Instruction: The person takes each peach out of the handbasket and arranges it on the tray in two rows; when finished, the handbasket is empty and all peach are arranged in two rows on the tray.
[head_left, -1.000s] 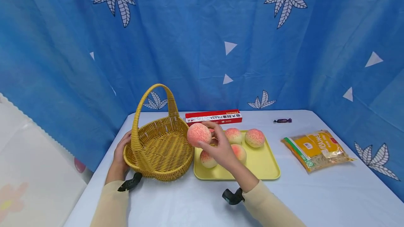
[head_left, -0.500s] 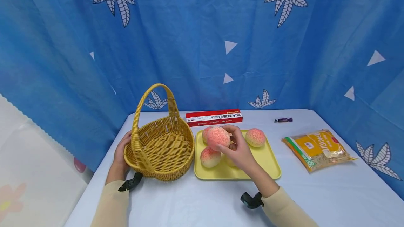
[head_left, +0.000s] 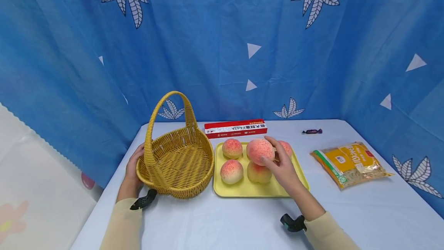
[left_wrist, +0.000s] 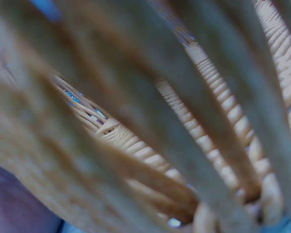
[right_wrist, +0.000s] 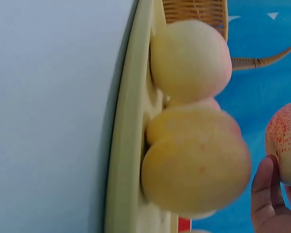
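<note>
My right hand (head_left: 284, 167) holds a pink-speckled peach (head_left: 261, 152) between thumb and fingers, above the middle of a yellow tray (head_left: 223, 193). In the right wrist view this peach (right_wrist: 287, 141) is partly cut off by the edge, with a fingertip against it. Several more peaches lie on the tray, among them a front-left peach (head_left: 231, 171) and a front-middle peach (head_left: 259, 173); those behind the held one are partly hidden. My left hand (head_left: 133, 169) holds the outer left side of a wicker basket (head_left: 180, 165), its fingertips hidden. Blurred wicker strands (left_wrist: 218, 92) fill the left wrist view.
Behind the tray lies a red pasta box (head_left: 236, 129). A small purple-wrapped candy (head_left: 312, 131) is at the back right, with a yellow food packet (head_left: 351, 165) nearer. The basket's tall arched handle (head_left: 150, 134) rises beside my left hand. A blue curtain (head_left: 222, 49) hangs behind.
My right hand has carried the peach rightward, from beside the basket's right rim to over the tray's middle, uncovering the peaches on the tray's left. The left hand and basket stay in place.
</note>
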The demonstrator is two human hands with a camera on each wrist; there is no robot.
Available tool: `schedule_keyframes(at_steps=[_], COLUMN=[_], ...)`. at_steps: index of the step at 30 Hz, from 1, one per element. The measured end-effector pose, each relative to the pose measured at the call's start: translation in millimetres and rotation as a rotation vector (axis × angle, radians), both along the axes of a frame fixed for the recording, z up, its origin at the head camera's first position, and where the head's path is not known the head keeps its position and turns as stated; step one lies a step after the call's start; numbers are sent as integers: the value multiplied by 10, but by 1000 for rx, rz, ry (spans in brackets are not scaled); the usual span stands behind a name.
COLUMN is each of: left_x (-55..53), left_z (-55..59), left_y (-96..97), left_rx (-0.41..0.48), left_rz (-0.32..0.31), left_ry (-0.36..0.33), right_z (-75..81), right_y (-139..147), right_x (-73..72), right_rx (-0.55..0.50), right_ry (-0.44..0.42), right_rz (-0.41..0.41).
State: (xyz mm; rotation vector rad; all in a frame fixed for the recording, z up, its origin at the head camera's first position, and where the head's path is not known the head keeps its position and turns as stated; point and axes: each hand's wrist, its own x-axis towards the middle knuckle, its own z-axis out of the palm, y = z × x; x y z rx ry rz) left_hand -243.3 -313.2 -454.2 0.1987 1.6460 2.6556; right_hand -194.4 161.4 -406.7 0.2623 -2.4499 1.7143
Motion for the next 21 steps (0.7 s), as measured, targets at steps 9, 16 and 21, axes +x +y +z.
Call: schedule_keyframes(at_steps=[9,16,21], left_x=[-26,5,14], left_z=[8,41,49], left_y=[-4,19,33], left_rx=[-4,30,23], left_rz=[8,3,8], left_ry=[-4,3,11], right_z=[-77,-111,-157], right_y=[318,507,601], right_x=[15,16,23], right_rx=[-4,14,41], right_ry=[-18,-35,-69], right_rz=[-68,-92,-102])
